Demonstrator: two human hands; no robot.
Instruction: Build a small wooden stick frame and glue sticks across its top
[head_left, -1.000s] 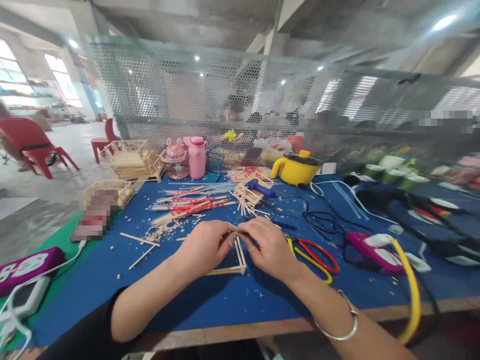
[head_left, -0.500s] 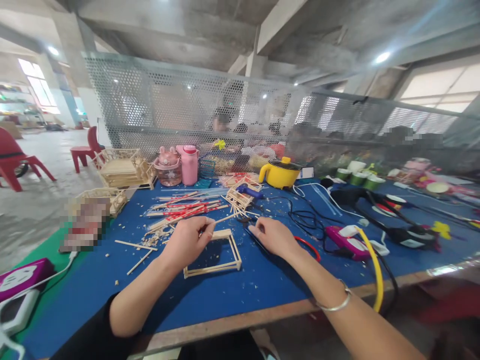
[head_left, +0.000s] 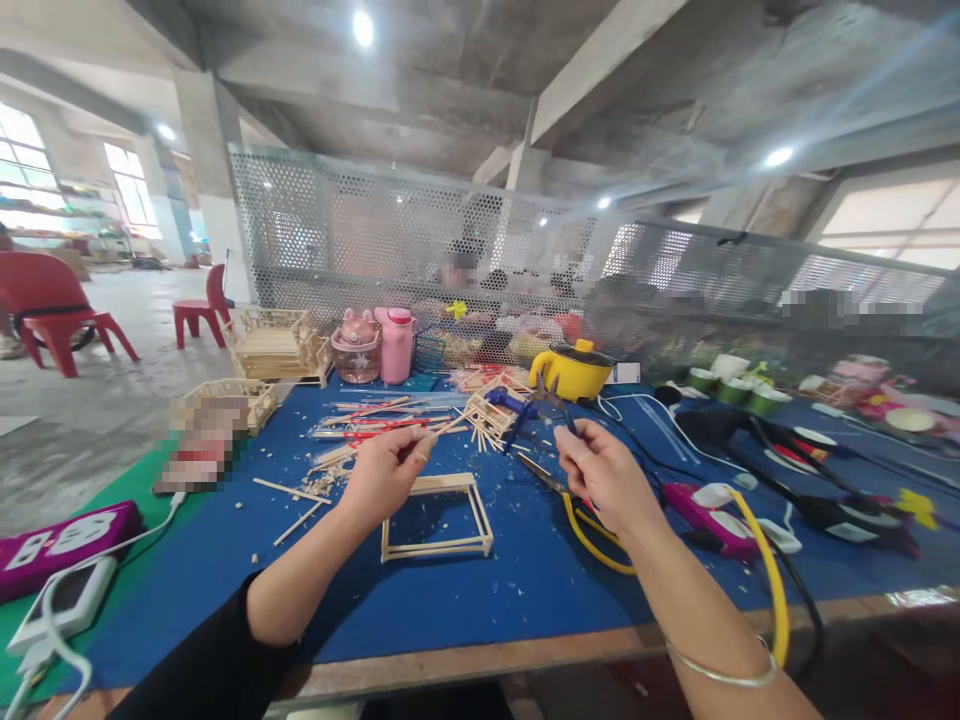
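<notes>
My left hand [head_left: 386,478] is closed in a pinch on a thin wooden stick [head_left: 450,422] that points to the right. My right hand [head_left: 604,470] grips a pair of pliers [head_left: 553,393] with dark handles, jaws spread apart and raised over the table. Below my left hand lies a rectangular wooden stick frame [head_left: 442,549]. Yellow-handled scissors [head_left: 577,520] rest beneath my right hand, partly hidden by it. Between the hands, farther back, are a blue glue gun [head_left: 512,404] and a small stick structure [head_left: 486,418].
Bundled sticks [head_left: 375,420] and wood scraps [head_left: 322,485] cover the left middle of the blue table [head_left: 450,620]. A yellow pot [head_left: 577,372], pink bottle [head_left: 396,345] and finished-looking stick models [head_left: 274,345] stand behind. At right are cables and a purple power strip [head_left: 705,518].
My right hand has lifted the pliers off the table and moved right, uncovering the scissors. My left hand still holds the stick. The camera view has shifted slightly.
</notes>
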